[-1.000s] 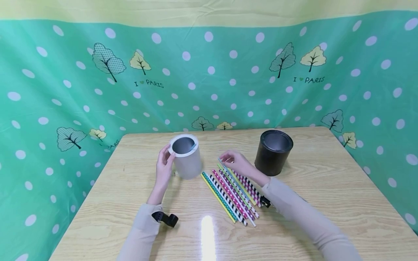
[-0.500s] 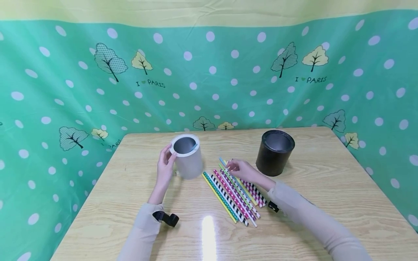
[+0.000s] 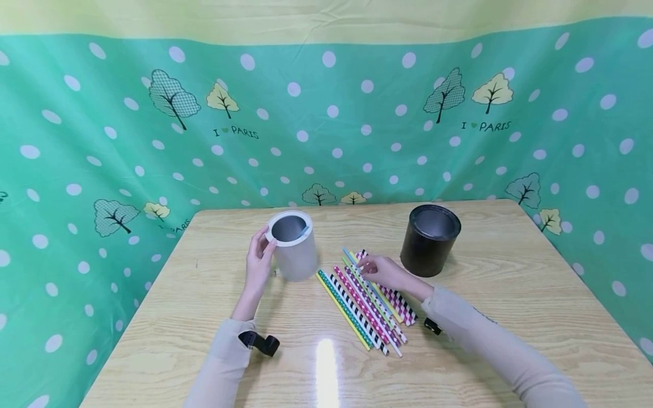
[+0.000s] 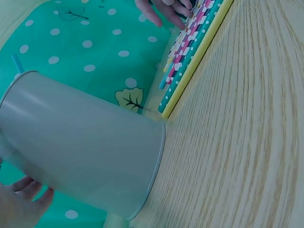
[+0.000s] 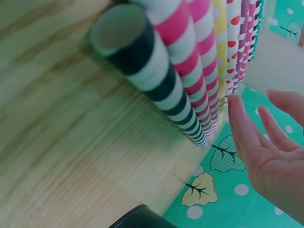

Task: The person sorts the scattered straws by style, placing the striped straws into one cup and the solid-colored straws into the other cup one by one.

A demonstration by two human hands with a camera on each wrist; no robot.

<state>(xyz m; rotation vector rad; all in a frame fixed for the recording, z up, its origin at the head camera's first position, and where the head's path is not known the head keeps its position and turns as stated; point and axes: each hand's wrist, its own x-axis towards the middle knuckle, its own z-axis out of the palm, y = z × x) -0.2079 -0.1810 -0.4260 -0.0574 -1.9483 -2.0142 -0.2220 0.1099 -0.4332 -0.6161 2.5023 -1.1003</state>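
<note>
In the head view, my left hand (image 3: pixel 258 263) holds the rim of a white can (image 3: pixel 296 260), thumb near the rim's front and fingers round its left side. Inside the can's mouth shows the end of a light blue straw (image 3: pixel 304 231), which also juts past the rim in the left wrist view. My right hand (image 3: pixel 384 272) hovers over the upper right part of a row of patterned paper straws (image 3: pixel 364 309). Its fingers (image 5: pixel 242 123) are loosely extended with nothing between them, beside the far ends of the striped straws (image 5: pixel 166 90) in the right wrist view.
A black can (image 3: pixel 430 243) stands upright at the back right, just beyond my right hand. The wooden table (image 3: pixel 168 317) ends at the back against a green dotted cloth (image 3: pixel 265 164). The straws lie slanted side by side, between the two cans and toward me.
My right hand has shifted right and a little nearer to me, away from the straws' far ends. The left hand stays at the white can.
</note>
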